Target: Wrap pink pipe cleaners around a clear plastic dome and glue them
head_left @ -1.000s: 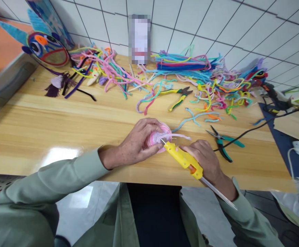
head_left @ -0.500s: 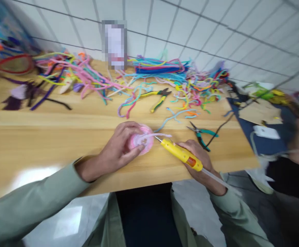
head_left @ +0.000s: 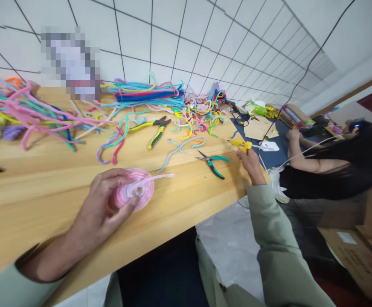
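L fingers w/ 1 coil, 2 pliers

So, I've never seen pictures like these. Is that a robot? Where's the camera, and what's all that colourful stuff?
No robot here, just a person's two bare hands. One camera, worn on that person's head, takes every picture, looking forward and down. The left hand holds a round pink coil. The right hand holds a yellow glue gun. On the wooden table lie yellow-handled pliers, teal-handled pliers and lots of colourful fuzzy strips. At the right you can see another person.
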The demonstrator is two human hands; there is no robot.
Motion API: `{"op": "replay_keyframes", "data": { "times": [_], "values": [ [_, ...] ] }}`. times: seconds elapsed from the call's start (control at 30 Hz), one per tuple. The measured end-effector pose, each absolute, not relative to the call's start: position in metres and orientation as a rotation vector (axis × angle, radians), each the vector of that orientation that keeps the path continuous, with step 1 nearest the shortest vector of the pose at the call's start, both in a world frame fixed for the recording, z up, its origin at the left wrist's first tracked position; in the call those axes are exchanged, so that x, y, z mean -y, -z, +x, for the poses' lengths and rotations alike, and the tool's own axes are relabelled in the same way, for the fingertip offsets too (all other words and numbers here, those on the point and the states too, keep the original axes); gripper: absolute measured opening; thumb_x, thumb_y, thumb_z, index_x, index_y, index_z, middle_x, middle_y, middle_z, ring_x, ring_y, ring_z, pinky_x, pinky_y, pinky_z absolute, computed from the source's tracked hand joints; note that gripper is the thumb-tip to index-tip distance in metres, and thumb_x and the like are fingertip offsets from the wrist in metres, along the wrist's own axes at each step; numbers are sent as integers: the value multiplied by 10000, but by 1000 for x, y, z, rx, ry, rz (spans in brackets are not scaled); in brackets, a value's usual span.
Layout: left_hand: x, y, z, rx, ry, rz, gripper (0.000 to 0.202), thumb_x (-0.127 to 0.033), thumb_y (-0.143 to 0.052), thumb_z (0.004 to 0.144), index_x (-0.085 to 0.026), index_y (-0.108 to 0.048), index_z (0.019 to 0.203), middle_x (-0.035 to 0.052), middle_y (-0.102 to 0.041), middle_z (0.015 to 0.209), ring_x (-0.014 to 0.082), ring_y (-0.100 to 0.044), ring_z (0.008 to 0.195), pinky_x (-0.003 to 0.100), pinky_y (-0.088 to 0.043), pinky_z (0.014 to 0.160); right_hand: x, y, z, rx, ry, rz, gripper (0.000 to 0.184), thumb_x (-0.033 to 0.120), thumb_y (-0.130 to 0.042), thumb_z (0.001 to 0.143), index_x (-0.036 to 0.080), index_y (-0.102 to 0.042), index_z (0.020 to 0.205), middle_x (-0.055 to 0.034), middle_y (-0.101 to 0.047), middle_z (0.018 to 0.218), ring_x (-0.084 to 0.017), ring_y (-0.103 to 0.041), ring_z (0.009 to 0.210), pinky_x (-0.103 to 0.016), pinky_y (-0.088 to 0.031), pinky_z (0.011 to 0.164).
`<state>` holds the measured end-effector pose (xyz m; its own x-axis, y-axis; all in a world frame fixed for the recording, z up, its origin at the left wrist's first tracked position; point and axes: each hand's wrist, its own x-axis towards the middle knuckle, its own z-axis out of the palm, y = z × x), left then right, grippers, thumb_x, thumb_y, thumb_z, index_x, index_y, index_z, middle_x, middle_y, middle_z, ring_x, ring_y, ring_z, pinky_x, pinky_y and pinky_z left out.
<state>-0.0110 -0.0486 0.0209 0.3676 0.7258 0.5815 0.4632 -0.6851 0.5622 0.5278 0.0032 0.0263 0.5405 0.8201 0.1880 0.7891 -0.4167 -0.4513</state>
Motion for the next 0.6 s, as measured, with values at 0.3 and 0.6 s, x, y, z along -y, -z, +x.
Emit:
{"op": "replay_keyframes", "data": {
  "times": [0.3,0.6],
  "values": [
    [45,-13,-13,-998,-1258,2281,344,-235,-693,998,-285,-554,1309,71,-652,1280,308,-646,1228,482,-540,1023,-29,-11,527,1194,32,-2341,457,515,-571,908,139,-728,1115,-215,-792,1085,-314,-697,975,-426,-546,904],
    [51,-22,-3,-950,-1249,2225,365,-245,-689,995,-249,-532,1324,120,-629,1342,285,-617,1305,487,-553,1098,40,-41,426,1529,121,-1801,465,608,-679,926,219,-737,1174,-144,-772,1152,-324,-723,1060,-563,-562,1018]
  ]
}}
